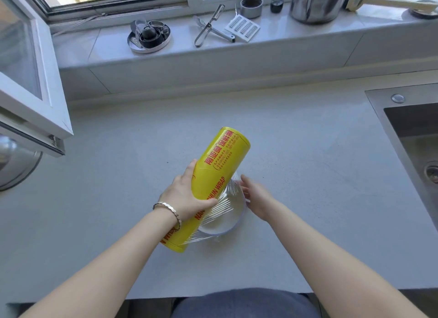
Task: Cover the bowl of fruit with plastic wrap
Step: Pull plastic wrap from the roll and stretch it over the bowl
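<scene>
A large yellow roll of plastic wrap [218, 175] with red lettering is held tilted above the counter. My left hand [182, 199] grips it around the middle, a bracelet on the wrist. Clear film [227, 199] stretches from the roll over a white bowl [233, 225] that stands on the grey counter under the roll. My right hand [254, 198] lies at the bowl's right rim, its straight fingers pressing the film there. The bowl's contents are hidden by the roll and the glare on the film.
A steel sink [412, 137] is set into the counter at the right. An open window sash [28, 85] juts in at the left above a pot lid [14, 166]. The sill at the back holds tongs [208, 28], a round tin [148, 36] and a kettle [317, 3].
</scene>
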